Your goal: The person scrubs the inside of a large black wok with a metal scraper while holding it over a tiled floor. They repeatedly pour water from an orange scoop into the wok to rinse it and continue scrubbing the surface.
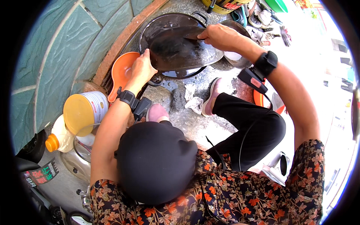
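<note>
A dark, wet wok [187, 58] is tilted over a wide black pan [162, 23] with loop handles and some water in it. My left hand [141, 69] grips the wok's left rim, thumb on the near side and fingers at the edge. In my right hand [222, 37] is a flat brownish scraper [193, 35], its blade laid against the wok's dark surface. The scraper's far end blends into the dark metal. Beside my left wrist lies an orange dipper [122, 73], its handle toward me.
A grey metal pot [234, 56] stands right of the wok. At left are a yellow-lidded tub [78, 112] and a bottle with an orange cap [60, 137], by a green tiled wall [56, 56]. Crumpled white plastic [194, 103] lies between my feet. Shoes [258, 18] sit at the back right.
</note>
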### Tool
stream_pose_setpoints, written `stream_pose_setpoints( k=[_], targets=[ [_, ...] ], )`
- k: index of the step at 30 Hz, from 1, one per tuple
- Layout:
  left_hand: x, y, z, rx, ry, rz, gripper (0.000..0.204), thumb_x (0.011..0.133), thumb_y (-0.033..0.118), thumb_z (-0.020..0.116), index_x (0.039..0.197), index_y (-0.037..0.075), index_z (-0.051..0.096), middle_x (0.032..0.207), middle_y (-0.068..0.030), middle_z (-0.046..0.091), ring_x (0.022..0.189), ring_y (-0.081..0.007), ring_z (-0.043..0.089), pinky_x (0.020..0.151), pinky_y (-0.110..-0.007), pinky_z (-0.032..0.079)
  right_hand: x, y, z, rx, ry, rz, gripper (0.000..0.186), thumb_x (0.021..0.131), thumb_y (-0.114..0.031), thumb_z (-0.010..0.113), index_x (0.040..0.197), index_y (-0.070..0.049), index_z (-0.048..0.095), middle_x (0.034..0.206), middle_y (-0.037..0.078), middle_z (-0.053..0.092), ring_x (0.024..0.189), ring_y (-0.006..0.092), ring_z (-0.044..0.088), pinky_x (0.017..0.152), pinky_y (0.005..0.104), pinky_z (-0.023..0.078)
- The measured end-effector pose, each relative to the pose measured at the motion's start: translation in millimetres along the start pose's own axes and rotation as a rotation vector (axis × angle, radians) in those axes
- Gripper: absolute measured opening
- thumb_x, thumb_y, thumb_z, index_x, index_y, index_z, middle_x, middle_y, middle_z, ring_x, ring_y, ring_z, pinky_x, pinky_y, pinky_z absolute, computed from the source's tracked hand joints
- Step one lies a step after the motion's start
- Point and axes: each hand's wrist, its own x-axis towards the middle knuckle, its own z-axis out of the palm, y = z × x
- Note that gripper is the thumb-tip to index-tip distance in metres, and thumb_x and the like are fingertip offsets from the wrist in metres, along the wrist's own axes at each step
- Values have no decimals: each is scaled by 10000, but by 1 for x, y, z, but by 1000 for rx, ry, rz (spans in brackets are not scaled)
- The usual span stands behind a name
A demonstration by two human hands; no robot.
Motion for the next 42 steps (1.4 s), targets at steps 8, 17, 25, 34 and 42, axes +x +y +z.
stream_pose_setpoints(
  k=[8, 17, 25, 34, 42],
  targets=[
    [-10, -20, 6, 130, 86, 50, 713, 771, 57, 749, 1401, -101, 456, 1163, -287, 672, 1000, -416, 695, 864, -475, 577, -10, 2, -20, -22, -63, 4, 326, 923, -123, 647, 1239, -71, 708, 1012, 197, 739, 969, 359, 707, 893, 410, 536],
    [-12, 16, -13, 267, -97, -144, 711, 799, 31, 692, 1420, -83, 364, 1173, -295, 666, 977, -416, 707, 844, -485, 579, -10, 23, -34, -2, -156, -96, 312, 925, -122, 629, 1218, -58, 716, 973, 189, 741, 914, 320, 725, 858, 398, 548],
    [-11, 10, -9, 251, -106, -128, 680, 801, 39, 698, 1389, -82, 378, 1178, -309, 658, 1005, -428, 698, 857, -493, 571, 12, 8, -31, 17, -153, -85, 320, 938, -131, 621, 1244, -90, 708, 1053, 165, 745, 983, 330, 719, 893, 406, 543],
    [-4, 10, -6, 224, -113, -146, 743, 791, -16, 626, 1478, -45, 347, 1112, -301, 684, 1017, -443, 684, 886, -532, 536, 18, 45, -6, 44, -52, -80, 346, 932, -104, 585, 1256, -103, 707, 933, 185, 741, 831, 305, 729, 775, 402, 550],
    [-4, 4, -11, 233, -87, -146, 716, 801, -2, 633, 1464, -39, 366, 1087, -287, 690, 1020, -445, 678, 866, -527, 540, -20, 69, 10, 765, -106, 367, 290, 1058, -175, 414, 1262, -23, 552, 715, 29, 619, 508, 116, 620, 388, 236, 454]
  ],
)
